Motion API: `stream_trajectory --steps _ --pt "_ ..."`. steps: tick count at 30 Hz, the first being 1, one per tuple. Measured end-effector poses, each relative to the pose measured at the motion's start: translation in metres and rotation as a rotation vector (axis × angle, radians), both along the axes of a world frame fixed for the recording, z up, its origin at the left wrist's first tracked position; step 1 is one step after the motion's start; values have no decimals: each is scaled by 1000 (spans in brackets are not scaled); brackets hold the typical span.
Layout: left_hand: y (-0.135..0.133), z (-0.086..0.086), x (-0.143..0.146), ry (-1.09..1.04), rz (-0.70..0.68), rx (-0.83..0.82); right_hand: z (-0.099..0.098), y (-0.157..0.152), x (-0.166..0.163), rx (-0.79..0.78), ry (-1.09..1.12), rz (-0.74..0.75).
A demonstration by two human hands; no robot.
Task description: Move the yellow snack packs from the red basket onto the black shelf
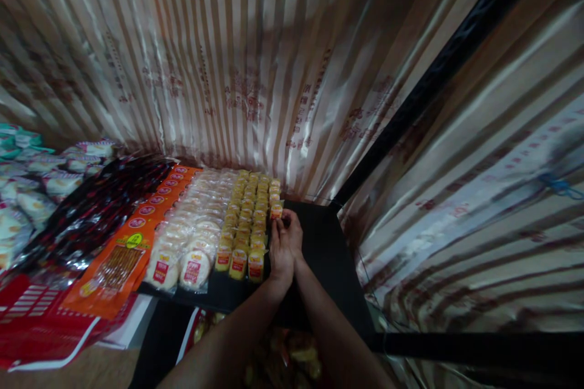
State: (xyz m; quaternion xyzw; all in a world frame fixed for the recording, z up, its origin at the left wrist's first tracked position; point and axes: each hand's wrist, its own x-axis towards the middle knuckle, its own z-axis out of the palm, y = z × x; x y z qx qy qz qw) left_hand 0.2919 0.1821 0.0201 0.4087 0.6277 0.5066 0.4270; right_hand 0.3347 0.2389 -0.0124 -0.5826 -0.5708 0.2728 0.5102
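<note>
On a black shelf point(319, 237), small yellow wrapped snack packets point(246, 213) stand in several close rows. At the right end is a shorter row, its front packet point(276, 211) orange and yellow. My left hand point(280, 252) reaches to that front packet with its fingers pressed together and pointing forward. Close against it, my right hand point(294, 232) bends its fingers around the packet's right side. Both hands appear closed on the packet, though the fingertips are partly hidden and dim. Left of the yellow rows are clear-wrapped round white crackers point(195, 267) in two rows.
Orange snack bags point(123, 255), dark shiny packets point(95, 213) and white packets point(39, 194) lie farther left. A red basket point(36, 316) sits at the front left. Loose yellow packets point(301, 355) show below the shelf. A black metal post point(438, 73) and striped sheeting point(255, 61) bound the shelf.
</note>
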Motion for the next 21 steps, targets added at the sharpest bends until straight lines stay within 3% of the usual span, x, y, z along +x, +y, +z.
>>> stream_trajectory --steps 11,21 --pt "6 8 -4 -33 8 -46 7 0 0 -24 -33 112" --pt "-37 22 -6 -15 -23 -85 8 -43 4 -69 -29 8"
